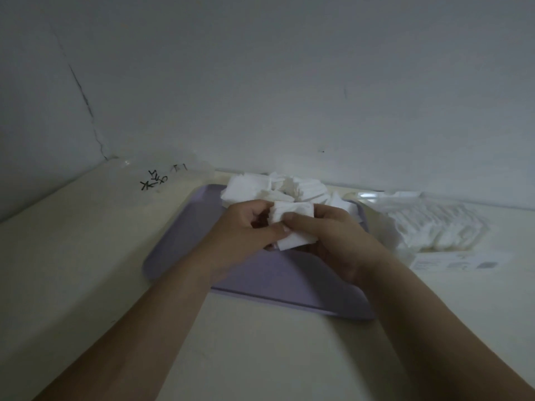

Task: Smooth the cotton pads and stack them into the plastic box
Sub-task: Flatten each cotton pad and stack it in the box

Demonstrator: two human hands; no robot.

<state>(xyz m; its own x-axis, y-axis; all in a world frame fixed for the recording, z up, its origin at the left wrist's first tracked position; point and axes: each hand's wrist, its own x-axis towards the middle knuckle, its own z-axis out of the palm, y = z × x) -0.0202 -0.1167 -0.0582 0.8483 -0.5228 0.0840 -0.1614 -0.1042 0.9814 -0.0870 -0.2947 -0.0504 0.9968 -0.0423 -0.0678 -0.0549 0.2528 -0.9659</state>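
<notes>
Cotton pads (295,211) partly behind curled fingers (304,223)

Seen from above, two bare forearms reach forward over a cream table (86,256). The left hand (249,227) and right hand (333,238) meet above a lilac tray (260,279). Both pinch a few crumpled white cotton pads (292,227) between thumbs and fingers. Beyond the hands, a loose pile of pads (275,188) lies on the tray's far end. To the right, clear plastic packaging (434,224) holds rows of white pads. A clear item with black writing (162,180) lies at the far left, by the grey wall (289,82).
</notes>
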